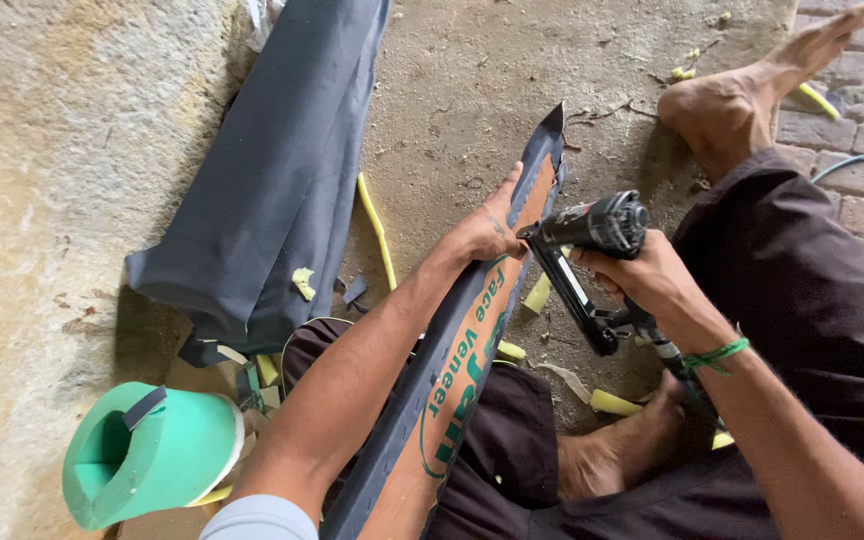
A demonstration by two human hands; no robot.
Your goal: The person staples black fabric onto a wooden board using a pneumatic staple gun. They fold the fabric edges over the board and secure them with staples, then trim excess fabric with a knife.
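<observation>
A large roll of dark grey fabric [272, 170] lies on the dirt floor at far left, well apart from the hands. Running from near centre to far centre, a long plywood strip [452, 400] edged in the same dark fabric rests across the seated person's lap, its pointed end far up the scene. Near left sits a green foam roll [147, 452]. The left hand [487, 232] presses flat on the strip's far part, fingers spread over the fabric edge. Just right of it, the right hand [642, 275] is wrapped tight around a black pneumatic stapler [592, 260], whose nose touches the strip beside the left hand. Small yellow foam scraps [612, 402] litter the floor.
</observation>
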